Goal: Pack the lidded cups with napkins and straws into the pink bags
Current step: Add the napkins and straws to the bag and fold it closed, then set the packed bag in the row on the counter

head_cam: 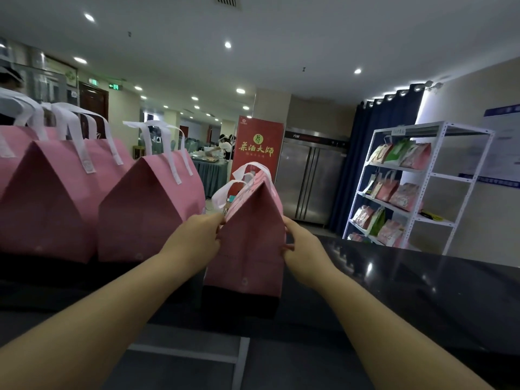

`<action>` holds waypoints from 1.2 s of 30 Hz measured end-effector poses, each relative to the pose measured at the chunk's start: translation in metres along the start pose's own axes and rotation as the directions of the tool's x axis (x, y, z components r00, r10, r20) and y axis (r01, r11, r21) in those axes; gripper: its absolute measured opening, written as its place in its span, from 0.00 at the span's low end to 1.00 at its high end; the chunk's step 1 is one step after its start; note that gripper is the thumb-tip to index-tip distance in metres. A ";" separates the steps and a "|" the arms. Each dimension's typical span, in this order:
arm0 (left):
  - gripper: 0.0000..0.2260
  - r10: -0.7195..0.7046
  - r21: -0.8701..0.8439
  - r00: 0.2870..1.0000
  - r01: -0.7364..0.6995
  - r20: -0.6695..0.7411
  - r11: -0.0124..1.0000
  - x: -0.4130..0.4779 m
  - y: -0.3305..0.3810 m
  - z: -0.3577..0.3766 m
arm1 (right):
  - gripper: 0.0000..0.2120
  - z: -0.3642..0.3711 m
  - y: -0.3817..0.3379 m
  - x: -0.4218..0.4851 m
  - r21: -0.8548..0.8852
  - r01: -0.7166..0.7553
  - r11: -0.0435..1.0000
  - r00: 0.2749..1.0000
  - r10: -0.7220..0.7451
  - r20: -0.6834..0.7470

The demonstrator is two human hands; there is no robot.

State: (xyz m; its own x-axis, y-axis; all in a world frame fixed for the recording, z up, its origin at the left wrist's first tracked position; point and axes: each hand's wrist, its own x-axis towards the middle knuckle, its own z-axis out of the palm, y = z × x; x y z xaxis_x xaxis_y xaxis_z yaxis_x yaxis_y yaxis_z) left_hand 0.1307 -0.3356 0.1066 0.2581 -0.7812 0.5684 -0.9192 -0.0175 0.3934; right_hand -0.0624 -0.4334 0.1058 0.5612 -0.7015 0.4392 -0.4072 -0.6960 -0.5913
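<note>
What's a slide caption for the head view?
Left hand and right hand grip an upright pink bag on the dark counter.

red banner [260, 149]: "茶酒大師", gold | exit sign [114, 86]: green, lettering unreadable

Arms outstretched, left hand [197, 235] and right hand [305, 249] both pinching.

We see the near bag [250, 249] on the counter [422, 291], two bags [146, 209] left, shelf [416, 187] far right
</note>
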 end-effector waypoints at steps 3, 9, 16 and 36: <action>0.16 -0.056 0.089 0.998 0.055 0.008 0.995 0.008 -0.009 -0.005 | 0.29 0.013 -0.005 0.014 -0.028 -0.016 0.999 1.000 0.016 0.000; 0.17 -0.105 0.127 0.994 0.101 0.027 0.987 0.010 -0.012 -0.013 | 0.29 0.022 -0.014 0.029 -0.066 -0.065 0.996 0.997 0.067 0.030; 0.13 -0.019 0.084 0.999 0.023 -0.045 0.996 -0.020 0.013 -0.049 | 0.17 -0.012 -0.033 -0.005 -0.258 0.093 0.962 0.984 -0.128 -0.122; 0.06 -0.316 0.159 0.949 0.313 -0.011 0.936 -0.303 0.019 -0.139 | 0.06 0.040 -0.127 -0.150 -0.097 0.601 0.794 0.779 -0.553 0.295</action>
State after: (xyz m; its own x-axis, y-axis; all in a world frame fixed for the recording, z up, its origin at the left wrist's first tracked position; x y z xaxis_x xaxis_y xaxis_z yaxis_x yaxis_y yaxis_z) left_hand 0.0767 -0.0131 0.0421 0.5383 -0.7288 0.4231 -0.8270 -0.3601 0.4319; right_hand -0.0665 -0.2337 0.0881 0.8753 -0.1161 0.4694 -0.0562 -0.9886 -0.1396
